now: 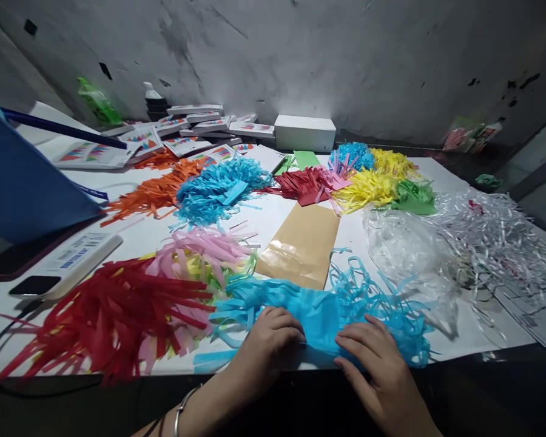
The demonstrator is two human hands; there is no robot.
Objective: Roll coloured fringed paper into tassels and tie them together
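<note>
A bundle of light blue fringed tissue paper (327,306) lies at the table's near edge. My left hand (266,346) has its fingers curled and pinches the bundle's left middle part. My right hand (375,364) rests on the bundle's right side with its fingers pressed down on the paper. A brown paper envelope (303,243) lies just beyond the bundle. To the left sit a red fringe pile (109,315) and a pink one (200,249).
Further piles of cut paper lie across the white table (273,218): orange (150,191), blue (218,185), dark red (303,182), yellow (368,182), green (412,197). Clear plastic and silver shreds (482,243) fill the right. A white box (304,132), printed cards and a blue folder (18,182) stand behind and left.
</note>
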